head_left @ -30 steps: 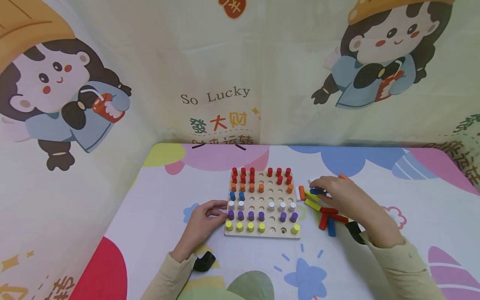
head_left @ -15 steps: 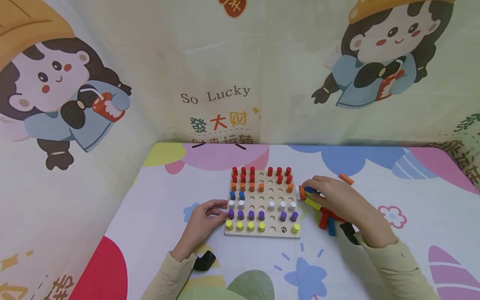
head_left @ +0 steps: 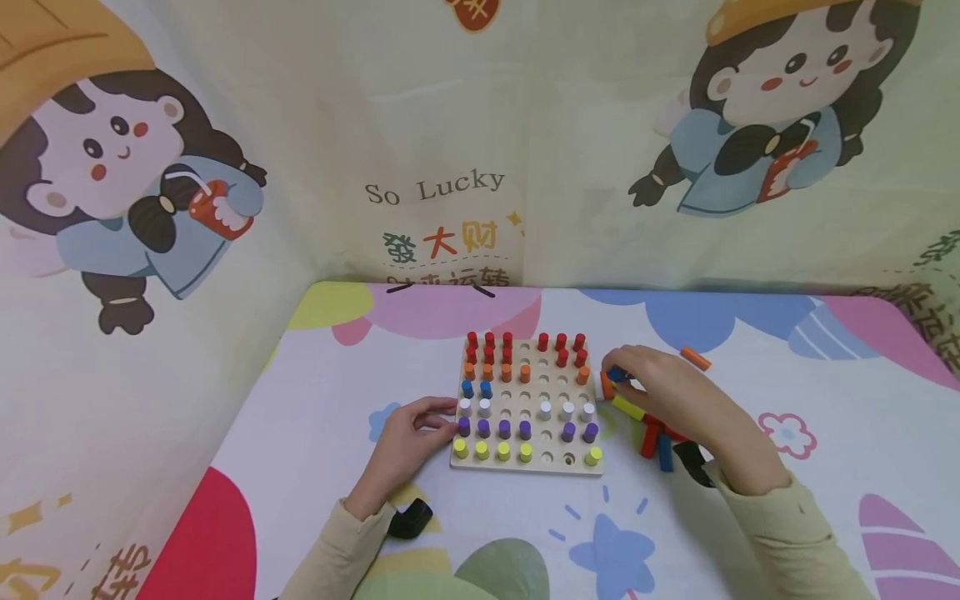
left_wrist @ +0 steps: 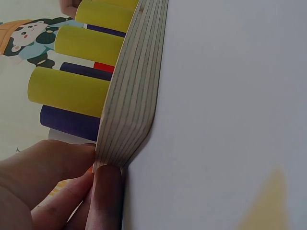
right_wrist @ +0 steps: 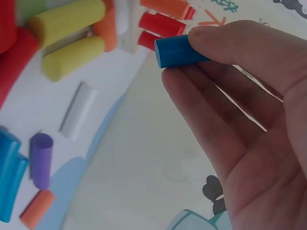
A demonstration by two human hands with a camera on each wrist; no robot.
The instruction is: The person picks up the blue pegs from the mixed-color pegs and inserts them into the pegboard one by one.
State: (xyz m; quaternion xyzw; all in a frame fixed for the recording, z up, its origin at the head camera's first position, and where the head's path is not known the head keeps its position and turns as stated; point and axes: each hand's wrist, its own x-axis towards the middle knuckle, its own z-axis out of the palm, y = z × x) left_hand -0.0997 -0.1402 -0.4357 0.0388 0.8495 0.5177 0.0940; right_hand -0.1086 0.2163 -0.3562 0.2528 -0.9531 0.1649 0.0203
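Observation:
A light wooden pegboard (head_left: pixel 532 462) lies on the table, with rows of red, orange, blue, white, purple and yellow pegs upright in it. Several holes around its middle columns hold no peg. My left hand (head_left: pixel 408 437) grips the board's left edge; in the left wrist view the thumb and a finger pinch the layered corner. To the right of the board, my right hand (head_left: pixel 671 396) holds a blue peg (right_wrist: pixel 177 51) between thumb and fingertips. That peg is raised over loose pegs, one end sticking out of the fingers.
Loose pegs lie right of the board, partly under my right hand: yellow (head_left: pixel 628 407), red (head_left: pixel 648 439), blue (head_left: pixel 666 455) and orange (head_left: pixel 696 358). The right wrist view also shows a white peg (right_wrist: pixel 79 110) and a purple one (right_wrist: pixel 41 160). A patterned cloth backdrop (head_left: pixel 570 167) stands behind the table.
My right hand has moved left toward the board with the blue peg, uncovering the orange peg behind it. My left hand keeps its grip on the board edge.

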